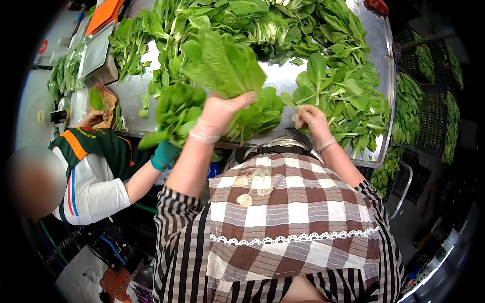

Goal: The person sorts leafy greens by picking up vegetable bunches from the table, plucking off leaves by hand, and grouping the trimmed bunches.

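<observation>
My left hand (217, 115), in a thin see-through glove, is closed round the base of a bunch of leafy greens (225, 63). The broad, light green leaves point up and away from me above the metal table. My right hand (311, 123), gloved the same way, has its fingers curled together near the table's front edge. Whatever it may pinch is too small to make out. Loose greens (348, 96) with pale stems lie just beyond and to the right of it. Another clump of greens (262, 116) sits between my hands, partly behind my left wrist.
Heaps of greens (283, 25) cover the far part of the metal table (285, 76). At left, a co-worker's teal-gloved hand (164, 153) is close to my left forearm, by darker greens (179, 108). Black crates (432, 113) with greens stand at right. A clear-lidded container (98, 55) is at far left.
</observation>
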`<state>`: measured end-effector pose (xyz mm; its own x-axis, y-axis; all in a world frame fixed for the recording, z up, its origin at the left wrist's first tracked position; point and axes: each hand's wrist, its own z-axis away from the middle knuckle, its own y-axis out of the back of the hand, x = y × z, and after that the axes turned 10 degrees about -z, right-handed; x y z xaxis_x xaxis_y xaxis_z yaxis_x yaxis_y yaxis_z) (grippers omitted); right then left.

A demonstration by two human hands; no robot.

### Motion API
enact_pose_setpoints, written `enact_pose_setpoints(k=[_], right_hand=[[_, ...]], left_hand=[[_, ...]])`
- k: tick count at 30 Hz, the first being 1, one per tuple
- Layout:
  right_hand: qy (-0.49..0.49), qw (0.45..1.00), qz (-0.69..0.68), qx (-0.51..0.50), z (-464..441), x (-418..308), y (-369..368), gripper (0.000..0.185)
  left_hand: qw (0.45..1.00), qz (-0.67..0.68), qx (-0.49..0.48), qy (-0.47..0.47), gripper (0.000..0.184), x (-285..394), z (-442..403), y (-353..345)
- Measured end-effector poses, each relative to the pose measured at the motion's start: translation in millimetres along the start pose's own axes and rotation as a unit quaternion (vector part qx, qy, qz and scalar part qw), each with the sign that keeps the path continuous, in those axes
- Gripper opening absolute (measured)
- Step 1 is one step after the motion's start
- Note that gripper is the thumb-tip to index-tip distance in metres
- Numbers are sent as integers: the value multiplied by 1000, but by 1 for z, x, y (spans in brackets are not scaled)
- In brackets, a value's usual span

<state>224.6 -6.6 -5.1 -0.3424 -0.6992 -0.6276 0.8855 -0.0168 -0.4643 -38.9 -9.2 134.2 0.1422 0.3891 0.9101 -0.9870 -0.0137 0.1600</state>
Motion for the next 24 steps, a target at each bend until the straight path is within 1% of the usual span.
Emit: enact_pose_setpoints(k=[1,2,5,6,8,9,11,12,13,15,16,17,19,20,21,23,24], right_hand=[[-20,999,28,-32,-1,1,-1,20],[-63,997,39,-39,-4,6,-1,19],[-26,989,127,-66,-19,25,6,25],[-13,985,161,-52,-19,19,3,29],[1,985,170,-19,-24,20,10,31],[12,985,175,-4,-27,20,15,32],[19,981,193,10,-33,15,16,33],[18,978,207,12,-31,12,15,33],[13,975,221,14,-30,9,16,33],[56,967,248,-18,-32,5,12,31],[78,964,253,-28,-23,-6,-3,30],[98,960,258,-38,-21,-13,-13,28],[213,917,328,-78,-29,-22,-36,23],[264,893,350,-103,-34,-28,-50,22],[318,864,369,-127,-38,-35,-70,22],[369,816,403,-190,-48,-41,-105,22],[396,776,437,-222,-54,-46,-123,23]], left_hand=[[1000,-30,8,2,42,-2,5,13],[999,-49,-1,3,43,-5,11,25],[995,-95,-29,17,45,-22,27,41],[994,-103,-36,26,46,-31,32,42],[987,-142,-59,52,47,-55,40,48],[971,-220,-66,62,48,-66,41,51],[922,-371,-76,87,49,-88,41,58],[918,-391,-59,41,54,-105,42,59],[901,-427,-53,55,56,-110,42,57],[863,-497,-41,79,60,-117,44,54],[867,-486,-46,98,66,-100,48,51],[854,-515,-18,79,66,-102,51,49],[820,-570,39,40,67,-103,56,47],[822,-567,30,47,72,-100,56,46],[810,-575,104,-49,74,-122,57,47],[864,-493,60,-77,88,-124,50,43],[865,-489,72,-87,91,-115,49,36]])
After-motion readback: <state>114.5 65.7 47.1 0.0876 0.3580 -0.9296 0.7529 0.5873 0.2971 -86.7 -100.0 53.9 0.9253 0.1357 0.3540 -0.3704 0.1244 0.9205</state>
